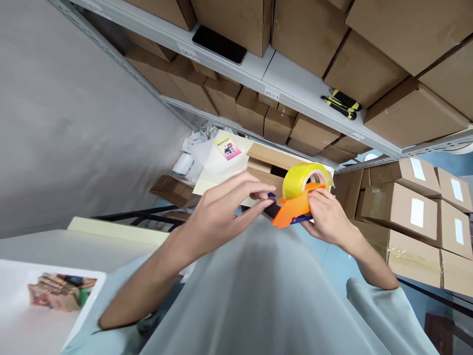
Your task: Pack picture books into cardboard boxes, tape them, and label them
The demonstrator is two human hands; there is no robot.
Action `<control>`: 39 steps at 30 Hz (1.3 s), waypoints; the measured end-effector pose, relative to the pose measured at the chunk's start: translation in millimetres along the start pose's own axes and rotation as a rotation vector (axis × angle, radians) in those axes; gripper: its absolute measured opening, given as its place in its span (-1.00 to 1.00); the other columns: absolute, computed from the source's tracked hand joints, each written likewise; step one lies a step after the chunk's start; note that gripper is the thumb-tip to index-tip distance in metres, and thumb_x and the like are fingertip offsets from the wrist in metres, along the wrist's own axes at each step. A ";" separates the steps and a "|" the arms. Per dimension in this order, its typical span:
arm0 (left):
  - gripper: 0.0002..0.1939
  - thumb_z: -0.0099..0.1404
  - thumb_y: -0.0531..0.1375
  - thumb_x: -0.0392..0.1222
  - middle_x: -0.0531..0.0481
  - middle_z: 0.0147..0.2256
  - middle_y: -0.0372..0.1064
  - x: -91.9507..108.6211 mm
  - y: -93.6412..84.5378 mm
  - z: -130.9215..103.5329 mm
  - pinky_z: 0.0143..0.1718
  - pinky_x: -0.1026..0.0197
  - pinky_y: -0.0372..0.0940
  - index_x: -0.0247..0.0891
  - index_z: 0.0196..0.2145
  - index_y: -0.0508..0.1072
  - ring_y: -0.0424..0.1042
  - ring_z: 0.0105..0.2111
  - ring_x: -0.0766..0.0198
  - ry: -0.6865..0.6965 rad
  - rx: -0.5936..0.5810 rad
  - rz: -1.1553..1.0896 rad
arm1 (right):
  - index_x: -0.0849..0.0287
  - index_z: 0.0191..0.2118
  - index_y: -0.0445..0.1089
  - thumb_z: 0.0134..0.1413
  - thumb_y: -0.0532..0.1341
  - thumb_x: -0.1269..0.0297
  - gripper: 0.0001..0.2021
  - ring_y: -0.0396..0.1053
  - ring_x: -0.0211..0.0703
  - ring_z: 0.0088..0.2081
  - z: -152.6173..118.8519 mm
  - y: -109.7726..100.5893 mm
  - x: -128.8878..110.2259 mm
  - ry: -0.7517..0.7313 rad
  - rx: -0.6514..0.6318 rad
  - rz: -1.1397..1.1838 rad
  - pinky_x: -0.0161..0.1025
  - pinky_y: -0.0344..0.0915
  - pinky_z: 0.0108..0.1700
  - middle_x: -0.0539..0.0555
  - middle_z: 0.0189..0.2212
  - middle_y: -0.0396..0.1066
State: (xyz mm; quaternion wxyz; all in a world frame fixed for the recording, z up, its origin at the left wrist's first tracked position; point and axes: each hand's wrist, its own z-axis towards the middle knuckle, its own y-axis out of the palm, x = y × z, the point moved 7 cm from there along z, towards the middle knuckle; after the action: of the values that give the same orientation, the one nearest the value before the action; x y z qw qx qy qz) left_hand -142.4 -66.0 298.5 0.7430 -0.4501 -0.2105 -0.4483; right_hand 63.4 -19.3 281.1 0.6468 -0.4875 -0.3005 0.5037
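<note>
My right hand (330,215) is closed around an orange tape dispenser (294,209) with dark blue parts, held up in front of my body. A wide roll of yellow packing tape (300,180) is seated on it. The thumb and index finger of my left hand (225,204) pinch the dark end at the dispenser's left side; exactly which part sits between the fingertips is hard to see. Behind the dispenser, an open cardboard box (275,158) rests on a pale work surface, partly hidden by my hands.
A colourful printed card (227,147) lies left of the box. Shelving ahead holds cardboard boxes, a black phone (219,44) and black-and-yellow utility knives (340,104). Labelled boxes (401,209) are stacked at right. A white tray (44,325) with printed packets stands at lower left.
</note>
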 end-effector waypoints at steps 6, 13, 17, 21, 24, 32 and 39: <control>-0.86 0.54 0.24 -0.25 -0.03 -0.22 0.55 -16.4 25.5 -5.5 -0.20 0.24 0.47 -0.14 -0.14 0.64 0.55 -0.26 0.29 -0.150 -0.056 -0.093 | 0.16 -0.03 0.35 0.38 0.23 0.29 -0.87 0.43 0.06 -0.27 -20.2 15.6 12.4 0.078 -0.015 0.095 0.03 0.43 -0.05 0.12 -0.32 0.48; -0.85 0.55 0.23 -0.23 -0.06 -0.21 0.57 0.0 38.8 -7.0 -0.16 0.24 0.46 -0.15 -0.14 0.64 0.54 -0.24 0.27 -0.283 -0.043 -0.118 | 0.14 -0.09 0.37 0.52 0.19 0.11 -0.80 0.54 0.11 -0.21 -37.3 12.0 24.8 0.063 -0.047 0.204 0.03 0.48 -0.04 0.16 -0.31 0.55; -0.78 0.49 0.30 -0.01 -0.06 -0.25 0.58 -14.3 25.7 4.1 -0.14 0.21 0.45 -0.17 -0.25 0.64 0.53 -0.25 0.22 -0.499 -0.030 -0.101 | 0.10 -0.18 0.34 0.54 0.15 -0.06 -0.66 0.54 0.06 -0.29 -53.0 9.2 49.5 0.161 -0.270 0.303 -0.07 0.44 -0.22 0.12 -0.35 0.54; -0.66 0.31 0.42 0.15 -0.03 -0.34 0.56 -48.7 5.1 7.3 -0.26 0.24 0.39 -0.21 -0.30 0.64 0.49 -0.35 0.23 -0.782 -0.040 -0.123 | 0.06 -0.28 0.31 0.54 0.11 -0.14 -0.58 0.47 -0.03 -0.40 -70.4 -1.6 86.3 0.293 -0.484 0.328 -0.14 0.34 -0.32 0.05 -0.41 0.47; -0.60 0.20 0.47 0.19 -0.02 -0.38 0.53 -72.2 0.8 4.8 -0.36 0.26 0.33 -0.22 -0.31 0.64 0.44 -0.42 0.27 -0.869 -0.079 -0.144 | 0.05 -0.32 0.31 0.49 0.15 -0.21 -0.54 0.44 -0.06 -0.41 -70.7 -7.8 105.0 0.369 -0.571 0.336 -0.17 0.30 -0.34 0.03 -0.43 0.45; -0.55 0.12 0.47 0.24 -0.01 -0.44 0.47 -103.7 -16.2 7.6 -0.43 0.27 0.27 -0.22 -0.32 0.63 0.41 -0.46 0.27 -0.890 -0.171 -0.205 | 0.08 -0.19 0.45 0.41 0.17 -0.27 -0.53 0.41 -0.09 -0.46 -41.8 -7.1 95.9 0.492 -0.782 0.377 -0.21 0.27 -0.36 0.01 -0.45 0.49; -0.56 0.03 0.54 0.14 0.00 -0.45 0.46 -166.3 -78.1 -8.6 -0.47 0.31 0.22 -0.25 -0.32 0.62 0.35 -0.46 0.32 -0.963 -0.106 -0.312 | 0.09 -0.23 0.45 0.35 0.15 -0.35 -0.46 0.19 -0.19 -0.61 -22.5 -16.6 91.9 0.652 -0.994 0.299 -0.23 0.03 -0.48 -0.08 -0.64 0.26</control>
State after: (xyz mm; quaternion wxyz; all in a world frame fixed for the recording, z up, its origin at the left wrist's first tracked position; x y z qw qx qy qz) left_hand -294.8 -9.2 212.5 0.4621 -0.6058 -0.5709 -0.3057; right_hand 117.8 59.9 279.5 0.3230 -0.8967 -0.2145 0.2134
